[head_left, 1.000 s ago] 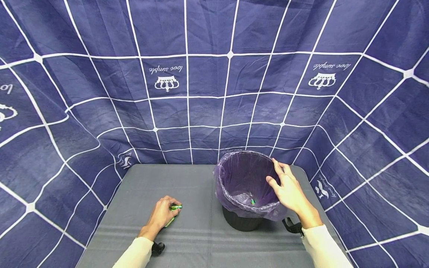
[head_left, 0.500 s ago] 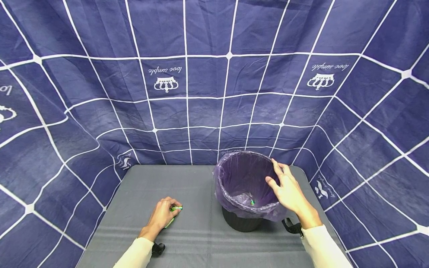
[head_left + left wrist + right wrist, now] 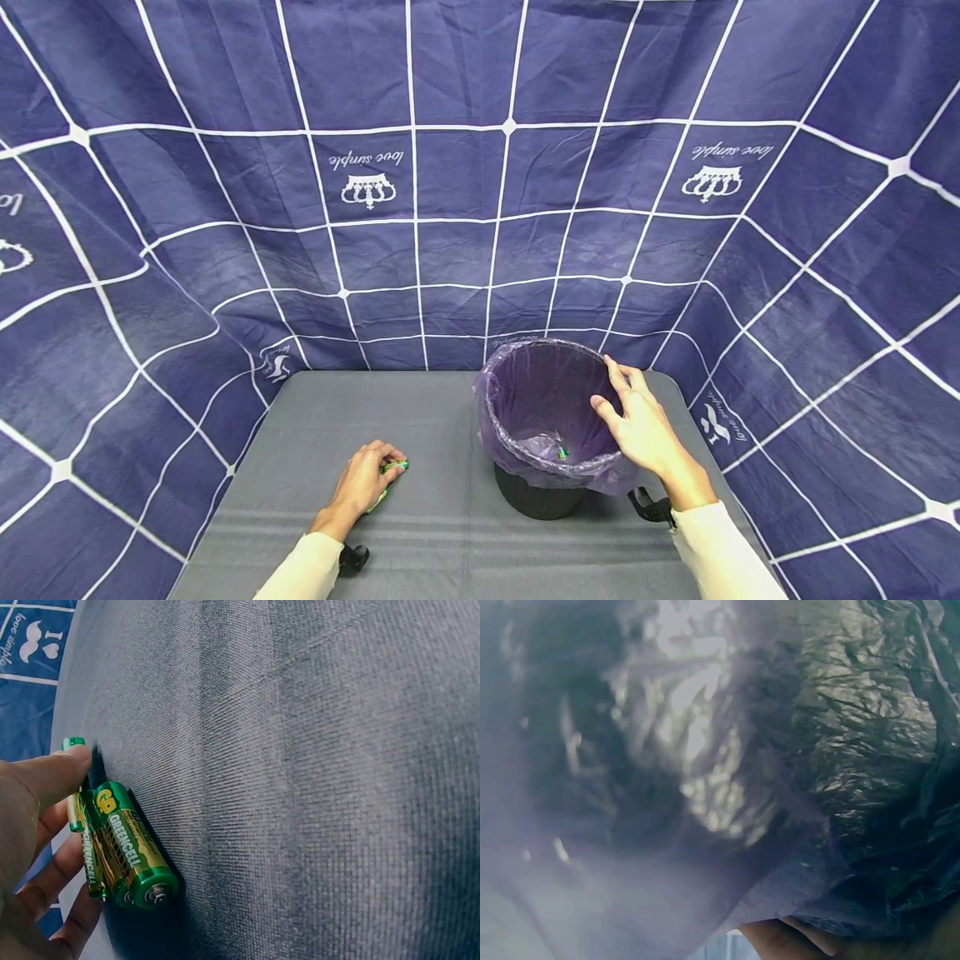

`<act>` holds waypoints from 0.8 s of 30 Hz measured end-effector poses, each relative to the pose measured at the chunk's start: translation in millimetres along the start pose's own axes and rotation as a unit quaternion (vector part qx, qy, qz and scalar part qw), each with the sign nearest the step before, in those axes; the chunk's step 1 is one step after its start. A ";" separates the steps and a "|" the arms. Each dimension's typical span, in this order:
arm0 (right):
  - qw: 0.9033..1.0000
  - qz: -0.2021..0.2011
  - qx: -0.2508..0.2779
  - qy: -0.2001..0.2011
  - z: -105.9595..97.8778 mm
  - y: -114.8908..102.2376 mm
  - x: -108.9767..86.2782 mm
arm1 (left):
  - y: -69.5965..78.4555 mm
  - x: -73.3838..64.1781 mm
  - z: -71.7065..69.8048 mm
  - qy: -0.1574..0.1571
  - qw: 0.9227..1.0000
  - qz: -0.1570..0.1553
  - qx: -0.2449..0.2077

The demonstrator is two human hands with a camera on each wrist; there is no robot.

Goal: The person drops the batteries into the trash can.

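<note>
On the grey table, my left hand (image 3: 363,479) pinches a green-and-gold battery (image 3: 73,741) between thumb and fingers. Beside those fingers, in the left wrist view, more batteries (image 3: 127,840) marked GP Greencell lie side by side, touching; the hand partly covers them. My right hand (image 3: 648,429) rests on the right rim of a dark trash can (image 3: 540,500), fingers extended at the rim and thumb over the opening. A purple plastic bag (image 3: 498,454) lines the can and folds over its rim. One small green battery (image 3: 562,452) shows inside at the bottom.
The grey tabletop (image 3: 420,417) stretches between the left hand and the can. Blue cloth (image 3: 465,183) with white grid lines hangs behind and on both sides. Black straps (image 3: 652,506) circle both wrists. Crinkled liner plastic (image 3: 705,750) fills most of the right wrist view.
The head view shifts very slightly. My left hand stays at the batteries and my right hand stays on the can's rim, with almost no motion.
</note>
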State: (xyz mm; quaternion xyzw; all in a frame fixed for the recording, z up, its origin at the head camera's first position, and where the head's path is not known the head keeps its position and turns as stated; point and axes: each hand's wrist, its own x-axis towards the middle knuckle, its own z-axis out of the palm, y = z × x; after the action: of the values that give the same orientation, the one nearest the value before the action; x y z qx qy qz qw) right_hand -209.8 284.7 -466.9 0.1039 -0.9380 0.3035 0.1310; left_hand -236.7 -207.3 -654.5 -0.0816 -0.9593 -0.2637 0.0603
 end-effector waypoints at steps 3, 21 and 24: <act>1.000 0.000 -0.001 -0.001 -0.3 -0.9 -0.3 | 1.3 -0.1 -0.7 0.003 1.000 0.002 -0.009; 1.000 0.004 -0.006 0.000 -0.8 -1.3 -0.1 | 25.8 18.7 -18.7 0.078 0.987 0.096 -0.104; 1.000 0.002 -0.007 -0.001 -0.3 -1.5 -0.5 | 31.4 21.6 -23.5 0.085 0.985 0.106 -0.108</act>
State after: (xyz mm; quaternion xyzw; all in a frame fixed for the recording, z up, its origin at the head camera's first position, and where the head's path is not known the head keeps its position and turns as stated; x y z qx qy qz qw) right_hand -208.8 283.7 -465.9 0.1010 -0.9404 0.2974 0.1304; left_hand -250.3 -190.1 -615.4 -0.1658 -0.9026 -0.3636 0.1597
